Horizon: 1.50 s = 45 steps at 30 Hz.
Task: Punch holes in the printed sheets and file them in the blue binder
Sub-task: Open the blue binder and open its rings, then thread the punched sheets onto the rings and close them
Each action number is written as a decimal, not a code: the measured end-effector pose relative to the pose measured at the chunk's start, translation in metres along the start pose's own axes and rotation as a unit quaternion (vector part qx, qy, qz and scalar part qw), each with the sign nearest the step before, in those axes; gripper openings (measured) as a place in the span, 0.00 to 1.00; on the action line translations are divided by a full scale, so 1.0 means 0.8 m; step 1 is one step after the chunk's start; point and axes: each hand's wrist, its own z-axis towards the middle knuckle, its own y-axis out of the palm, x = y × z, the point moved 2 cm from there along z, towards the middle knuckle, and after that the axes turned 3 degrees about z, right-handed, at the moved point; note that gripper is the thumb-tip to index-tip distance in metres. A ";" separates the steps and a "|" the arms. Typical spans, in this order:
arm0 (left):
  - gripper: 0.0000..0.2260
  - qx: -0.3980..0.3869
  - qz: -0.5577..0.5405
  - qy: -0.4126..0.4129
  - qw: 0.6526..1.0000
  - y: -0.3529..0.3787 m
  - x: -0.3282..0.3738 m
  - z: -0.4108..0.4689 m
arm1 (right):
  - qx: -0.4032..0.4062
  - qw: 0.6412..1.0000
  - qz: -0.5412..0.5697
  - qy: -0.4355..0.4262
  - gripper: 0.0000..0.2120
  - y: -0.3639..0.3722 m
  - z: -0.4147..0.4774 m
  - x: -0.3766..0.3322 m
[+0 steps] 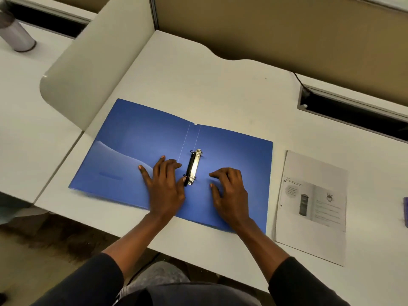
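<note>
With the blue binder (141, 155) lying open on the desk (220, 85), both the left hand (164, 186) and right hand (229, 193) rest empty, fingers spread, beside the ring clip (192, 167), which could pinch a fingertip, while the printed sheets (313, 206) wait just right.

Matt plastic binder (136, 138); shiny metal ring clip (193, 167).

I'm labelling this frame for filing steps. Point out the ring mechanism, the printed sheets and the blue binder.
ring mechanism (192, 167): head view, middle of its metal bar.
printed sheets (313, 204): head view, top page's middle.
blue binder (132, 142): head view, bare left cover.
</note>
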 end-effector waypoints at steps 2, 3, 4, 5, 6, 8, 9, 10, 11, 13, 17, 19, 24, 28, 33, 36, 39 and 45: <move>0.17 0.009 -0.006 -0.002 1.000 -0.007 0.003 -0.002 | 0.041 0.999 -0.010 0.011 0.12 -0.029 -0.014 0.009; 0.17 0.012 -0.006 0.004 1.000 -0.011 0.007 -0.003 | 0.065 0.998 -0.011 0.024 0.12 -0.045 -0.023 0.015; 0.18 0.015 -0.003 0.013 1.000 -0.014 0.013 -0.004 | 0.090 0.995 -0.013 0.038 0.12 -0.062 -0.031 0.022; 0.17 0.020 0.001 0.020 1.000 -0.017 0.019 -0.004 | 0.115 0.992 -0.017 0.051 0.12 -0.078 -0.040 0.030; 0.17 0.027 0.002 0.026 0.999 -0.020 0.026 -0.004 | 0.138 0.988 -0.021 0.065 0.12 -0.093 -0.049 0.040; 0.16 0.037 -0.013 0.045 0.998 -0.022 0.049 -0.004 | 0.184 0.976 -0.039 0.105 0.13 -0.125 -0.072 0.064; 0.15 0.042 -0.022 0.059 0.997 -0.022 0.061 -0.003 | 0.206 0.969 -0.050 0.129 0.13 -0.139 -0.082 0.077; 0.15 0.043 -0.033 0.080 0.995 -0.021 0.078 -0.003 | 0.226 0.960 -0.062 0.153 0.14 -0.154 -0.095 0.092; 0.14 0.042 -0.045 0.102 0.993 -0.020 0.094 -0.003 | 0.242 0.951 -0.071 0.179 0.14 -0.167 -0.107 0.105; 0.10 0.035 -0.079 0.148 0.985 -0.016 0.133 -0.002 | 0.269 0.930 -0.088 0.235 0.15 -0.190 -0.129 0.131; 0.06 -0.025 -0.139 0.213 0.967 0.014 0.223 -0.004 | 0.300 0.885 -0.093 0.344 0.16 -0.231 -0.152 0.176; 0.05 -0.082 -0.183 0.176 0.964 0.036 0.272 -0.006 | 0.286 0.875 -0.077 0.383 0.20 -0.248 -0.153 0.198; 0.06 -0.190 -0.235 0.023 0.953 0.080 0.367 0.000 | 0.200 0.915 -0.076 0.341 0.21 -0.259 -0.149 0.222; 0.10 -0.224 -0.199 -0.025 0.954 0.106 0.402 0.016 | 0.130 0.938 -0.122 0.299 0.17 -0.254 -0.147 0.234; 0.19 -0.263 -0.167 -0.097 0.945 0.124 0.409 0.036 | 0.115 0.940 -0.101 0.305 0.11 -0.249 -0.157 0.239; 0.29 -0.280 -0.147 -0.154 0.936 0.133 0.416 0.051 | 0.119 0.940 -0.103 0.302 0.11 -0.250 -0.156 0.242; 0.37 -0.287 -0.189 -0.239 0.908 0.138 0.426 0.065 | 0.114 0.941 -0.105 0.300 0.10 -0.250 -0.157 0.243; 0.34 -0.322 -0.247 -0.317 0.857 0.144 0.443 0.092 | 0.111 0.944 -0.106 0.291 0.09 -0.252 -0.156 0.246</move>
